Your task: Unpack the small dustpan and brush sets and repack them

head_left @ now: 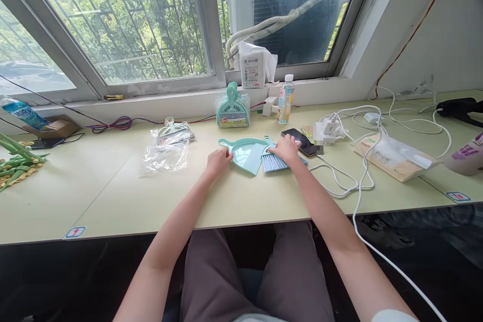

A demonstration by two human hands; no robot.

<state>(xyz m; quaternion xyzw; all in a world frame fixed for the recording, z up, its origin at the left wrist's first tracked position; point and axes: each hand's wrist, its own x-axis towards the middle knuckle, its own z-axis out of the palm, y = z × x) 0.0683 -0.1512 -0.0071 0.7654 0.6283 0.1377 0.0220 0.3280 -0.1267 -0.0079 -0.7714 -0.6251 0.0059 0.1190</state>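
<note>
A mint-green dustpan (247,155) lies on the table in front of me, its handle pointing to the upper left. My left hand (219,160) has its fingers closed at the dustpan's left edge, just below the handle. Against the dustpan's right side is a small hand brush (274,163) with a mint-green back and blue-grey bristles. My right hand (287,150) grips this brush from above, covering part of its back. A stack of wrapped dustpan sets (233,106) stands farther back by the windowsill.
Left of my hands lie a packaged brush set (174,132) and a crumpled clear bag (164,158). A phone (301,141), a bottle (286,99), white chargers (330,129), a looping white cable (362,181) and a tissue pack (394,157) occupy the right side.
</note>
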